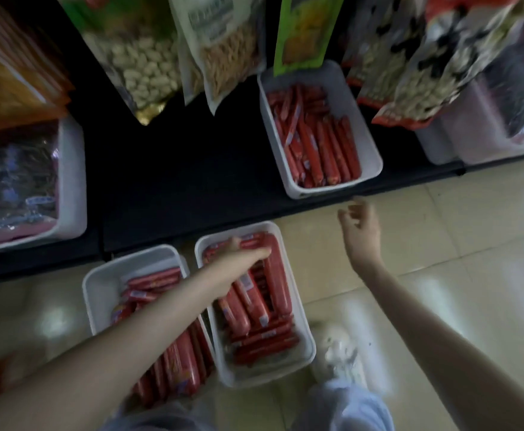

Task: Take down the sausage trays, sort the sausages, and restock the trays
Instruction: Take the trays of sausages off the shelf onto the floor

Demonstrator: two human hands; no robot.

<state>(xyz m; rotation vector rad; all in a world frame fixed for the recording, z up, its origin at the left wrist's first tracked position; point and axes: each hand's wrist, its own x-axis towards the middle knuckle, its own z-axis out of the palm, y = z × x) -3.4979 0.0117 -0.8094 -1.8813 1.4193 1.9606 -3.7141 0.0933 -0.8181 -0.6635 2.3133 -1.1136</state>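
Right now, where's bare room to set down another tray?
Bare black shelf between the left bin and the shelf tray; bare floor tiles right of the right floor tray. Crowded where it sits close beside the left floor tray.

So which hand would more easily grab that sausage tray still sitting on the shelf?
Probably the right. The right hand hovers empty just in front of the shelf tray, while the left hand is down among the sausages in a floor tray, farther away.
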